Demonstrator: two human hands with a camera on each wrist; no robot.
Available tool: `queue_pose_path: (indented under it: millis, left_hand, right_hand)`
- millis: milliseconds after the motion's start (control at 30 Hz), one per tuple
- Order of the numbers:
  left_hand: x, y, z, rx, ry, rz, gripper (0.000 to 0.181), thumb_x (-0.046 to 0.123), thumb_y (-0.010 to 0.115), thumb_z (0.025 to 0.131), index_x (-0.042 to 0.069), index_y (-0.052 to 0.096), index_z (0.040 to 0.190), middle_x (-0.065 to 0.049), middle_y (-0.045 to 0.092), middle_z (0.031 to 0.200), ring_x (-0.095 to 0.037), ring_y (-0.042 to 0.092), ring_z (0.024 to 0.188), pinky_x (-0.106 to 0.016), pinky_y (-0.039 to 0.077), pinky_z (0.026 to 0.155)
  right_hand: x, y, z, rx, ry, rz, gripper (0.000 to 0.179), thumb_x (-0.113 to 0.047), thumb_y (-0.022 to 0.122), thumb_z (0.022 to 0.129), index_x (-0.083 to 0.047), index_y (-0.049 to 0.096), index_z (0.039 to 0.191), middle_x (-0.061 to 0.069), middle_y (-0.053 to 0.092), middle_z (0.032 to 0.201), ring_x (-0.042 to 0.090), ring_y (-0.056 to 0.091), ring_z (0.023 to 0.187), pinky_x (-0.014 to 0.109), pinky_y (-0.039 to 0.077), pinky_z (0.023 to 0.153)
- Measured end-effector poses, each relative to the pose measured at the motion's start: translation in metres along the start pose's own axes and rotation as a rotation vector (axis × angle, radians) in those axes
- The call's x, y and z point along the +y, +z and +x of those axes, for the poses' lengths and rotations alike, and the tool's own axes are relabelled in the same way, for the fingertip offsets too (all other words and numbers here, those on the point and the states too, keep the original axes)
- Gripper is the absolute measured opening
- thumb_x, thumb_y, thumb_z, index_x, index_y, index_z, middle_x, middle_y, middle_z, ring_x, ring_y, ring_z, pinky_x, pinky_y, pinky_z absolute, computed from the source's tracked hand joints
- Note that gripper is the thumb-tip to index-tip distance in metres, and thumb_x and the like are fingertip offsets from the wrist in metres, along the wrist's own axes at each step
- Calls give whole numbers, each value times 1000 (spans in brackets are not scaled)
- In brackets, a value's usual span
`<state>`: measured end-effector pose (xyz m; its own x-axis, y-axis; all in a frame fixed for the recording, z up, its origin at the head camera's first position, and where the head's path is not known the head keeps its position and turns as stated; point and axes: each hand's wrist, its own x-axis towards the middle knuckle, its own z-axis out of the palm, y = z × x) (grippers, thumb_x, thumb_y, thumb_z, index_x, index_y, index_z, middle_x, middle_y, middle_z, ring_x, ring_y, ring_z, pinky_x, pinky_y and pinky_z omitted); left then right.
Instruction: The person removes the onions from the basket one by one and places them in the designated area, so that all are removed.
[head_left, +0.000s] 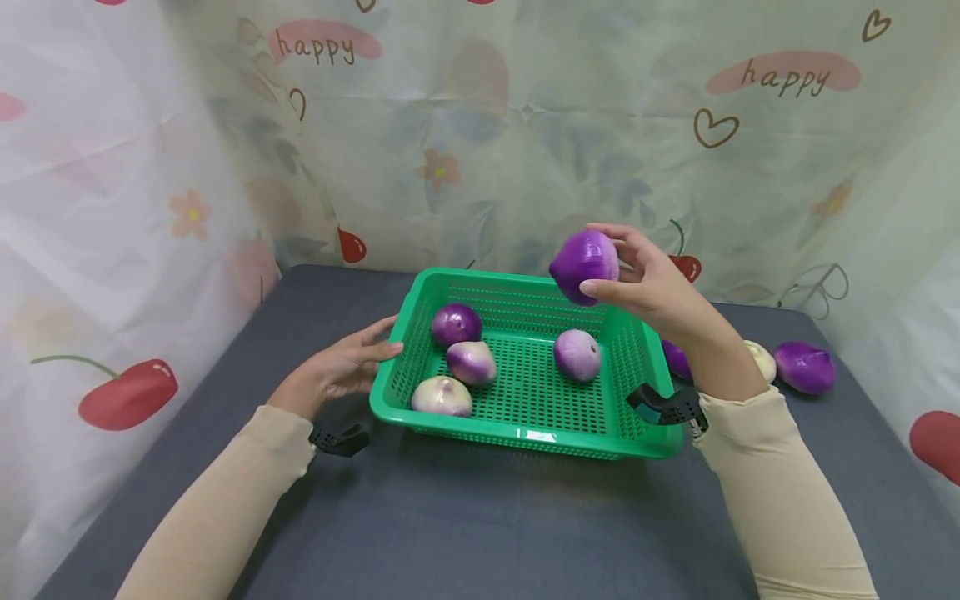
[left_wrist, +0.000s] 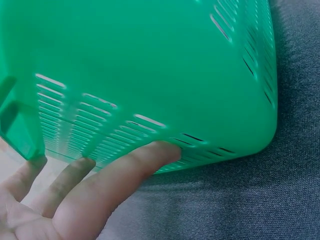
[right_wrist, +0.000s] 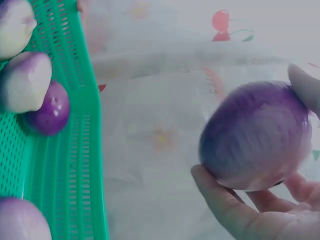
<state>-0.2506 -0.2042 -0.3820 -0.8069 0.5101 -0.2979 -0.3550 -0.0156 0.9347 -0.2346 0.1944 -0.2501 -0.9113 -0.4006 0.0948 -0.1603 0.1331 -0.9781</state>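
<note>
Head cam, bskt (head_left: 465, 426) on gry tbl (head_left: 480, 525), curtains (head_left: 540, 150)

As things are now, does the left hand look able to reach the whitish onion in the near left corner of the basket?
Probably yes: the left hand is close, and nothing covers the whitish onion from above, though the basket's wall stands between them.

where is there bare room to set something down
Best bare patch: the table in front of the green basket, between the two sleeves. Inside, the basket's mid-floor is bare between the three onions on the left and the lone onion. It's crowded at that left end, and right of the basket, where more onions lie.
</note>
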Motion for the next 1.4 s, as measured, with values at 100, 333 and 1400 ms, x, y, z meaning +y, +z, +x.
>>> queue_pose_path:
  millis: [100, 333, 1400]
  left_hand:
    - [0, 0, 0, -1, -2, -3, 73, 21, 55, 100, 31, 9, 156, -21, 26, 153, -36, 55, 121, -56, 50, 91]
    - [-1, -1, 1, -8, 0, 1, 72, 20, 53, 101, 31, 8, 156, -21, 27, 153, -35, 56, 119, -56, 51, 90]
    - [1, 0, 0, -32, 11, 3, 73, 19, 51, 102, 29, 5, 157, -24, 24, 154, -34, 58, 118, -55, 51, 90]
  right_hand:
    - [0, -8, -12, 56, -1, 41, 66, -4, 65, 91, -19, 32, 147, 9, 37, 140, 18, 51, 119, 21, 53, 86]
    - [10, -27, -38, 186, -6, 80, 68, -2, 66, 90, -24, 34, 146, 3, 41, 132, 16, 51, 114, 20, 55, 81]
    - [127, -99, -123, 394, 289, -387, 81, -28, 69, 91, -7, 20, 151, 15, 34, 136, 12, 45, 107, 12, 49, 71]
